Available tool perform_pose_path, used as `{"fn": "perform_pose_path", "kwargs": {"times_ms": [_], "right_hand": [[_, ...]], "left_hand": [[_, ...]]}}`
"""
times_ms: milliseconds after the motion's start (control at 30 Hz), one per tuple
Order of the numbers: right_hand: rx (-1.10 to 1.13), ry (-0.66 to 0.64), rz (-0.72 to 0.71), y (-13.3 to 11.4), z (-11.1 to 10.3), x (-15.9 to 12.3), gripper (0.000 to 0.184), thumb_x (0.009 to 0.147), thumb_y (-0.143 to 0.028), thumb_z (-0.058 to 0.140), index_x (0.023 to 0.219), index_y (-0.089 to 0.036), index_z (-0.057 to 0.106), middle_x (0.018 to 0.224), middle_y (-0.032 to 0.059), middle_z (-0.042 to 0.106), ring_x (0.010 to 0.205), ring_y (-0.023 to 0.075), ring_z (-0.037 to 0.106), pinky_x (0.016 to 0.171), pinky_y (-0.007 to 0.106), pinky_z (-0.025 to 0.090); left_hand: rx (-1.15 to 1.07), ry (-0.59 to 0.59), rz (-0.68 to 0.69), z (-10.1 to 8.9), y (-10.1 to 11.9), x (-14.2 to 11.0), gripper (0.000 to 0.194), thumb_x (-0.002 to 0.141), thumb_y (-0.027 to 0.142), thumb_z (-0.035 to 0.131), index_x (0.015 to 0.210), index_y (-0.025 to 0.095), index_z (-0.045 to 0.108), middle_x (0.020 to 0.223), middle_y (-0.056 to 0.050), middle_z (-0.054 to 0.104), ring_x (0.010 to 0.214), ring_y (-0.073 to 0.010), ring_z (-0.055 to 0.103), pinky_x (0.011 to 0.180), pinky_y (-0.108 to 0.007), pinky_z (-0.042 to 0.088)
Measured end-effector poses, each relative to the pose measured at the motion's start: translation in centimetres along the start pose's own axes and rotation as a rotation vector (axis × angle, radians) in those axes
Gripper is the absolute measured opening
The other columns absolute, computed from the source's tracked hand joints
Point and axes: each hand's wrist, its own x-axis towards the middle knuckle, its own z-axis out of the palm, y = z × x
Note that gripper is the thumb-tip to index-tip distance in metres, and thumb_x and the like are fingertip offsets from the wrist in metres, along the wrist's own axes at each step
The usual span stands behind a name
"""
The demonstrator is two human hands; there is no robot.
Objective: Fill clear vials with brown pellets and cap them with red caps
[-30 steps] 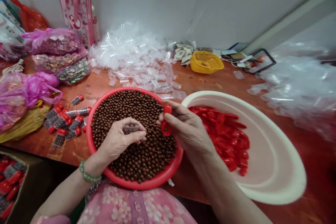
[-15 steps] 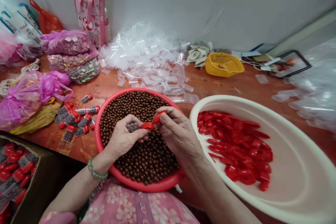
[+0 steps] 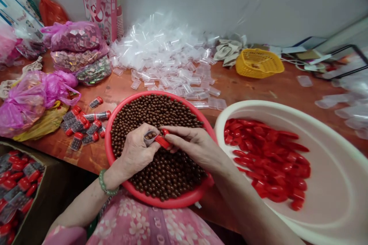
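Over a red basin (image 3: pixel 108 143) full of small brown balls (image 3: pixel 169 178), my left hand (image 3: pixel 137 151) is closed round a small clear plastic container (image 3: pixel 150 142). A few brown balls show inside its mouth. A red plastic piece (image 3: pixel 162 142) sits at the container's right side, by my left thumb. My right hand (image 3: pixel 198 146) is pinched on a red cap (image 3: pixel 166 132), close against that piece. Its fingers partly cover the cap. To the right, many loose red caps (image 3: pixel 273 164) lie in a large cream tub (image 3: pixel 330 187).
Filled red-capped containers (image 3: pixel 76 141) lie left of the basin, with more in a cardboard box (image 3: pixel 46 178). Behind are a heap of clear containers (image 3: pixel 169 51), pink bags (image 3: pixel 73 38) and a yellow basket (image 3: pixel 257 65).
The container in my left hand has tipped, so its mouth with balls now shows. My right hand has brought the red cap in closer. The view has shifted slightly.
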Motion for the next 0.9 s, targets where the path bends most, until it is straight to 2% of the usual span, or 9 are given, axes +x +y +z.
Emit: {"fn": "perform_pose_path", "kwargs": {"times_ms": [133,233,333,433,567,733,900], "right_hand": [[-0.167,-0.096,-0.142,-0.3,0.3,-0.4,0.033,0.091,-0.041,0.058,0.112,-0.021,0.074,0.08,0.0021,0.069,0.061,0.0115,0.059,0.056,0.024,0.051],[-0.25,-0.091,-0.23,-0.2,0.7,-0.6,0.029,0.092,-0.036,0.058,0.114,-0.024,0.073,0.08,0.0018,0.069,0.067,0.0129,0.061,0.065,0.026,0.052],[-0.253,-0.058,-0.278,-0.2,0.7,-0.7,0.027,0.09,-0.033,0.062,0.113,-0.026,0.074,0.092,0.0033,0.072,0.082,0.0171,0.067,0.078,0.031,0.055],[-0.162,0.043,-0.256,-0.3,0.3,-0.5,0.025,0.086,-0.035,0.068,0.108,-0.026,0.075,0.102,0.0041,0.074,0.094,0.0204,0.069,0.086,0.034,0.056],[-0.013,0.249,-0.234,-1.0,0.4,-0.1,0.026,0.081,-0.037,0.074,0.106,-0.028,0.075,0.105,0.0025,0.075,0.096,0.0204,0.07,0.091,0.037,0.056],[-0.103,0.165,-0.376,-1.6,2.0,0.6,0.024,0.085,-0.035,0.07,0.107,-0.028,0.075,0.104,0.003,0.075,0.092,0.0199,0.07,0.089,0.036,0.058],[-0.218,0.111,-0.45,-1.4,2.2,0.8,0.021,0.087,-0.027,0.067,0.106,-0.027,0.075,0.102,0.003,0.075,0.092,0.0193,0.07,0.085,0.034,0.058]], "left_hand": [[0.065,0.04,0.039,-0.1,0.0,0.0,0.009,0.08,0.018,0.064,0.081,0.019,0.054,0.084,-0.001,0.057,0.077,-0.0135,0.053,0.072,-0.026,0.041],[0.048,0.038,-0.02,-0.2,-0.2,0.0,0.014,0.077,0.017,0.065,0.078,0.018,0.052,0.075,0.002,0.052,0.069,-0.0112,0.048,0.065,-0.025,0.038],[0.008,0.015,-0.062,-0.3,-0.2,0.0,0.015,0.074,0.017,0.067,0.077,0.018,0.052,0.072,0.003,0.051,0.066,-0.0102,0.046,0.063,-0.024,0.036],[-0.103,-0.028,-0.137,-0.5,0.4,0.1,0.019,0.073,0.022,0.072,0.079,0.017,0.055,0.074,0.003,0.054,0.067,-0.0098,0.048,0.065,-0.024,0.039],[-0.306,-0.114,-0.262,-0.5,1.3,0.2,0.026,0.07,0.026,0.075,0.079,0.017,0.053,0.071,0.004,0.056,0.06,-0.0078,0.05,0.061,-0.024,0.041],[-0.479,-0.183,-0.307,-0.4,1.6,0.4,0.031,0.067,0.024,0.08,0.086,0.016,0.057,0.065,0.006,0.054,0.056,-0.0065,0.048,0.058,-0.022,0.041],[-0.508,-0.206,-0.306,-0.4,1.4,0.5,0.035,0.063,0.028,0.084,0.078,0.016,0.055,0.062,0.006,0.053,0.054,-0.0064,0.048,0.054,-0.021,0.041]]}}
